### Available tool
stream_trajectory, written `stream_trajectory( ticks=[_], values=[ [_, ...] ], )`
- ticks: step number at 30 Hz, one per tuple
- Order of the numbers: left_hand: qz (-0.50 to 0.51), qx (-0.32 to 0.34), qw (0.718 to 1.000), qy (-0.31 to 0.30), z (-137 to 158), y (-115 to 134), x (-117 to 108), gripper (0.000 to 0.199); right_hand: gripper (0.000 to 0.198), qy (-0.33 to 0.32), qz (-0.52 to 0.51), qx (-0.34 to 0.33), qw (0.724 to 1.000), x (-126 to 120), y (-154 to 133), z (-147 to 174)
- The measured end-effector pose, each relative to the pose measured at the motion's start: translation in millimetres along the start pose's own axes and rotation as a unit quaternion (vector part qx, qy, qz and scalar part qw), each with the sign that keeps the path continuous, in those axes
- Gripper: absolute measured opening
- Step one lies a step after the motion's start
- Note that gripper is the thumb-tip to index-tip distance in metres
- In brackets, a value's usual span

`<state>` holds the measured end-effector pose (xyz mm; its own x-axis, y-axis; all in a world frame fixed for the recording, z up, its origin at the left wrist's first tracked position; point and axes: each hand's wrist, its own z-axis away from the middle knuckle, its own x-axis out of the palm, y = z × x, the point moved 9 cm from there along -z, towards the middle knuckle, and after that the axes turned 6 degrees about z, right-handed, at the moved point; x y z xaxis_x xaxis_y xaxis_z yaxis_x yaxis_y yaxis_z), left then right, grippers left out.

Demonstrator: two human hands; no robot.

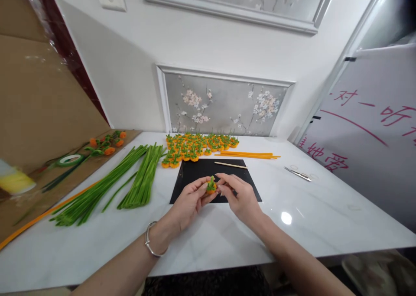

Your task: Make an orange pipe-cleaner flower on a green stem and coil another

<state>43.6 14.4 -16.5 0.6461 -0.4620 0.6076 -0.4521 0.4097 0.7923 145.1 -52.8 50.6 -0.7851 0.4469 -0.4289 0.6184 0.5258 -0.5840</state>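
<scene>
Between the thumb and fingers of my left hand is a small orange and green pipe-cleaner piece, its green top and short stem pointing up. My right hand meets it from the right, thumb and fingertips pinched close at the piece's edge; what they grip there is too small to make out. Both hands are above a black mat. A thin pale stick lies across the mat's far part. Behind it, many similar orange and green pieces stand in rows with thin stems upward.
Green pipe cleaners lie in bundles on the left of the white table. Orange pipe cleaners lie behind the mat. Tweezers rest at right. Green tape and an orange-tipped branch lie far left.
</scene>
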Motion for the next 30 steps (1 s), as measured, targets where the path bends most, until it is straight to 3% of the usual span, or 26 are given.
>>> stream_trajectory(
  ticks=[7, 14, 18, 24, 30],
  values=[
    [0.011, 0.012, 1.0, -0.019, 2.9, 2.1, 3.7, 0.016, 0.028, -0.058, 0.057, 0.004, 0.997, 8.3, 0.4, -22.0],
    [0.045, 0.029, 0.998, -0.013, 6.9, 4.0, 0.4, 0.011, 0.02, -0.099, 0.028, 0.009, 0.995, 18.6, -5.1, -32.0],
    [0.07, 0.046, 0.996, 0.042, 8.0, 9.5, -11.7, 0.013, 0.017, -0.104, 0.07, -0.01, 0.992, 23.9, -14.8, -46.4],
    [0.127, 0.003, 0.981, 0.148, 15.1, 0.2, -27.5, 0.02, 0.021, -0.106, 0.066, 0.025, 0.992, 44.7, 9.6, -86.9],
    [0.092, -0.036, 0.987, 0.123, 20.6, -13.4, -17.5, 0.015, 0.023, -0.126, 0.096, 0.046, 0.986, 83.4, 34.9, -114.2]
  ],
)
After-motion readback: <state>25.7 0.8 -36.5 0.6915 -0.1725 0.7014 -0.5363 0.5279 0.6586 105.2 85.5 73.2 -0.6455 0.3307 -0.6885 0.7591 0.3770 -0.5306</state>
